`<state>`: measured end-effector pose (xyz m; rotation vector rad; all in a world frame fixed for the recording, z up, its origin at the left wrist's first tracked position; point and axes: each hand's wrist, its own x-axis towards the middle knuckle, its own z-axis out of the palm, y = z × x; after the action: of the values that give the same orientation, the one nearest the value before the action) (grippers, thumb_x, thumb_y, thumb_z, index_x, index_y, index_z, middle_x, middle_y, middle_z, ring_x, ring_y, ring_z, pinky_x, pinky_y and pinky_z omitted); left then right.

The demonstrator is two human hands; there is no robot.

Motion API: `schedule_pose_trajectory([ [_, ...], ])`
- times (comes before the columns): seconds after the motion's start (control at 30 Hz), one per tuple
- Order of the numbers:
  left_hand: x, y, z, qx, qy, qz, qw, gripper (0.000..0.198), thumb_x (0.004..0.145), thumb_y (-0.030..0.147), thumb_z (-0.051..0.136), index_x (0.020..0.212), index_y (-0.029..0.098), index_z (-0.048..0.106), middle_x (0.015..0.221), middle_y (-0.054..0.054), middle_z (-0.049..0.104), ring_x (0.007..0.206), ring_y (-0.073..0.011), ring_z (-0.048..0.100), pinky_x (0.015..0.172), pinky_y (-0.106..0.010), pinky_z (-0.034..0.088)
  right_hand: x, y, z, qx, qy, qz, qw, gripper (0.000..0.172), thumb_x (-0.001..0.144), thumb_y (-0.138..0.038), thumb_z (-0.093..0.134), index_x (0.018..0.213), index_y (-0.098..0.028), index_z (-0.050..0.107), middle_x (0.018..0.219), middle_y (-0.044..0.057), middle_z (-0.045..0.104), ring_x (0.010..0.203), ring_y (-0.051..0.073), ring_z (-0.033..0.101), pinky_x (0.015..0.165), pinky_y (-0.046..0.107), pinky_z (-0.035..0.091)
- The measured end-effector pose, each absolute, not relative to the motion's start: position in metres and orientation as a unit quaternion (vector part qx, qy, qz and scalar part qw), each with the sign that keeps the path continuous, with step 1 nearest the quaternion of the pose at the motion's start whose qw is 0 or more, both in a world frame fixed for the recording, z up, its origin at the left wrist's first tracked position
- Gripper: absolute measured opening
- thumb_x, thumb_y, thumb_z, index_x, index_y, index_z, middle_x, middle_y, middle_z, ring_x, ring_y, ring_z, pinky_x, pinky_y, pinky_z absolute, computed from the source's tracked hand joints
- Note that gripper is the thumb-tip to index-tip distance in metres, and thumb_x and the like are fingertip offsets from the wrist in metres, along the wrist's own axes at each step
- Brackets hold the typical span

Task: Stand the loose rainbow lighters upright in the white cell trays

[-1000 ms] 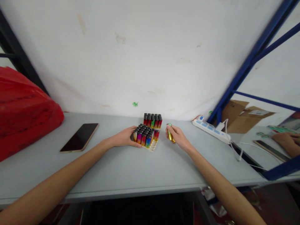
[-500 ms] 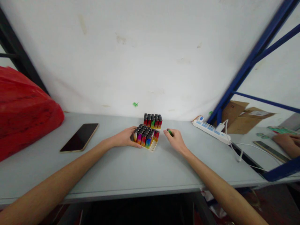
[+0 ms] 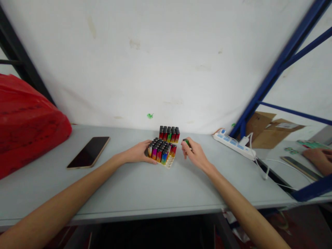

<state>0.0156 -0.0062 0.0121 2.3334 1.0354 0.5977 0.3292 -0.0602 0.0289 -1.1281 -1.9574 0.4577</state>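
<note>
Colourful lighters (image 3: 158, 153) with dark tops stand upright in a pale tray (image 3: 169, 163), whose right side shows bare holes. Around the left side of this tray curls my left hand (image 3: 138, 152), thumb along the front and fingers behind, gripping it. To the right, just above the table, my right hand (image 3: 195, 153) is closed on a green lighter (image 3: 186, 141), its dark end pointing up and left. Behind the tray stands a second block of upright lighters (image 3: 169, 134), mostly red with a green one among them.
A phone (image 3: 88, 153) lies at left on the grey table (image 3: 145, 190), near a red plastic bag (image 3: 31, 124). At right are a white power strip (image 3: 233, 145) with cables, a blue metal frame (image 3: 267, 76) and cardboard boxes (image 3: 269, 133). Another person's hand (image 3: 317, 157) shows at far right.
My right hand has lifted slightly and turned, bringing the green lighter's end up. My left hand and the tray have stayed in place.
</note>
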Motion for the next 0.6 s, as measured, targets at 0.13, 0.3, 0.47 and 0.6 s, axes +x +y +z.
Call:
schedule_pose_trajectory([
  [0.13,0.015,-0.006,0.013,0.864,0.371,0.222,0.257,0.093,0.067,0.068,0.093,0.142,0.021,0.065,0.140,-0.010,0.073,0.130,-0.0387,0.068,0.118,-0.046,0.049,0.335,-0.062,0.032,-0.429,-0.834,0.089,0.337,0.043,0.109,-0.057,0.044,0.083,-0.025,0.054,0.084,0.006,0.064,0.075,0.020,0.057,0.073,0.032,0.043],
  [0.3,0.014,-0.005,0.011,0.863,0.368,0.228,0.259,0.090,0.067,0.068,0.093,0.140,0.022,0.066,0.139,-0.010,0.074,0.128,-0.0383,0.069,0.116,-0.046,0.051,0.332,-0.062,0.029,-0.459,-0.823,0.124,0.310,0.055,0.107,-0.067,0.045,0.071,-0.025,0.050,0.061,0.001,0.061,0.055,0.017,0.048,0.062,0.031,0.036],
  [0.47,0.014,-0.005,0.009,0.863,0.370,0.224,0.260,0.088,0.069,0.066,0.093,0.140,0.022,0.066,0.139,-0.010,0.073,0.128,-0.0374,0.069,0.116,-0.045,0.051,0.324,-0.059,0.023,-0.436,-0.816,0.160,0.345,0.057,0.105,-0.072,0.048,0.074,-0.025,0.055,0.069,0.004,0.072,0.058,0.018,0.057,0.063,0.030,0.038],
  [0.6,0.014,-0.004,0.008,0.863,0.370,0.228,0.259,0.091,0.067,0.066,0.094,0.141,0.021,0.066,0.141,-0.011,0.072,0.130,-0.0384,0.068,0.117,-0.046,0.050,0.318,-0.056,0.014,-0.456,-0.835,0.110,0.287,0.051,0.106,-0.067,0.052,0.078,-0.025,0.059,0.070,0.005,0.070,0.059,0.019,0.056,0.062,0.030,0.032],
])
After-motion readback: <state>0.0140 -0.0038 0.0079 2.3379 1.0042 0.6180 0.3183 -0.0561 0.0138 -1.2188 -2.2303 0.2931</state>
